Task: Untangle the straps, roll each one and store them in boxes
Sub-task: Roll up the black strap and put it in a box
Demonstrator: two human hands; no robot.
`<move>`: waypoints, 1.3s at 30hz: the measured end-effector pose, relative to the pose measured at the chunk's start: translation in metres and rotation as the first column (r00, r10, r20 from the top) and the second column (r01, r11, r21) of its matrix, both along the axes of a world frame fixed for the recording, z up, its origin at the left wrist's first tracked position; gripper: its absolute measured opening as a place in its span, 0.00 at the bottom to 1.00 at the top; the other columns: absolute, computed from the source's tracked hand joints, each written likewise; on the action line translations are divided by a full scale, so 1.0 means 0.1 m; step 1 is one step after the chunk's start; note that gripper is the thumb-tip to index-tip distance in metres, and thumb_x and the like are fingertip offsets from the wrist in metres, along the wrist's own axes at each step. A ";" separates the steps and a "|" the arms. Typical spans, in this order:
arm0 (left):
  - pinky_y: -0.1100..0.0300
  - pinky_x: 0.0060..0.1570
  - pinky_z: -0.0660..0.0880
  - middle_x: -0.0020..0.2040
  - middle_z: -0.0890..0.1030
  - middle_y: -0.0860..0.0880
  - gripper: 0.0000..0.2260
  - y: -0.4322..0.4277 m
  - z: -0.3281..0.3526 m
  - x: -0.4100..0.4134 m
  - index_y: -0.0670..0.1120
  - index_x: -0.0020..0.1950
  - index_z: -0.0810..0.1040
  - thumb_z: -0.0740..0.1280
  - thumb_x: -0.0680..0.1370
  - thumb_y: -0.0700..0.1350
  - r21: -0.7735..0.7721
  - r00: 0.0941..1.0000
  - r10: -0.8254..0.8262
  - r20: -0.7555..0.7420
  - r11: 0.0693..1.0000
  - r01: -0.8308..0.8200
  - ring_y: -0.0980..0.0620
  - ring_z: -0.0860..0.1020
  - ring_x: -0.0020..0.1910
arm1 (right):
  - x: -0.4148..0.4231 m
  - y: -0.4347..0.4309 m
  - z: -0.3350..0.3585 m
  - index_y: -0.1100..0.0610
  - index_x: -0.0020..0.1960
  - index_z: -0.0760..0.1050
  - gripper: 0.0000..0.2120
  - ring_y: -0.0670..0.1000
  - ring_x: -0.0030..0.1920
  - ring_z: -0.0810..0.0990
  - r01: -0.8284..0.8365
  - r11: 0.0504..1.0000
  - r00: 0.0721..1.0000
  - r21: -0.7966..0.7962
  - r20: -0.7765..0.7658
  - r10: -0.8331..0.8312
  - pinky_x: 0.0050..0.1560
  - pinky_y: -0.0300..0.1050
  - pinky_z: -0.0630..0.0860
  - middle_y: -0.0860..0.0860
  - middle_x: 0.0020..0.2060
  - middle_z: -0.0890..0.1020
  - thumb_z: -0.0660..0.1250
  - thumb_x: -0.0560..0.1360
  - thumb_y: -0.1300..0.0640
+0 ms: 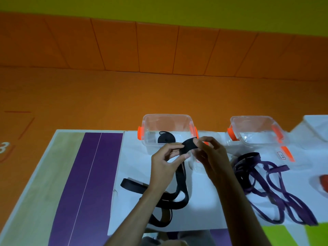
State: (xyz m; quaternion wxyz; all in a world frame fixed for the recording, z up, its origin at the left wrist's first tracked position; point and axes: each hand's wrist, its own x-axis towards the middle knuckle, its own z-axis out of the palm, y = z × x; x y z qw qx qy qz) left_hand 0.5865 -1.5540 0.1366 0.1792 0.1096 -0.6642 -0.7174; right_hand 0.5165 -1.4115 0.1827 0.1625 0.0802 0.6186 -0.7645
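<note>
A long black strap [179, 190] lies in loose loops on the white sheet in front of me. Its upper end is lifted above the table, pinched by my left hand [164, 164] and my right hand [211, 157], which bend the end over between their fingertips. A rolled black strap [164, 139] sits inside the left clear box [150, 121] with orange clips. The right clear box [236, 121] holds nothing I can see. A tangled purple strap [276, 190] lies to the right of my right forearm.
A clear lid [195, 166] lies flat under my right hand. A second lid with orange clips [285, 153] leans by the right box. A white container [316, 126] stands at the far right, a red object [324, 183] at the right edge. Purple mat [85, 183] lies left.
</note>
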 end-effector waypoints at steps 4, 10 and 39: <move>0.60 0.58 0.80 0.50 0.87 0.53 0.10 0.03 0.08 -0.06 0.43 0.52 0.85 0.79 0.74 0.37 0.031 0.997 0.060 -0.050 0.998 -0.058 0.52 0.85 0.54 | 0.04 -0.07 -0.07 0.57 0.40 0.74 0.12 0.44 0.35 0.82 -0.058 0.996 0.984 -0.065 0.163 0.068 0.52 0.44 0.78 0.49 0.30 0.80 0.71 0.80 0.57; 0.48 0.63 0.80 0.55 0.87 0.52 0.06 0.03 -0.04 -0.12 0.45 0.50 0.86 0.79 0.74 0.38 -0.002 0.997 0.078 -0.015 0.997 -0.078 0.50 0.84 0.59 | 0.07 -0.13 -0.18 0.59 0.49 0.79 0.06 0.47 0.47 0.86 -0.043 0.991 0.983 -0.124 0.169 0.064 0.53 0.42 0.81 0.53 0.43 0.84 0.67 0.83 0.59; 0.64 0.49 0.78 0.45 0.86 0.54 0.09 -0.31 0.22 -0.31 0.41 0.54 0.84 0.77 0.76 0.35 0.118 0.998 0.023 -0.053 0.993 -0.017 0.55 0.83 0.46 | -0.16 -0.23 -0.12 0.66 0.51 0.79 0.04 0.54 0.53 0.87 -0.164 0.985 0.927 0.051 -0.332 0.172 0.52 0.47 0.84 0.58 0.55 0.85 0.72 0.78 0.66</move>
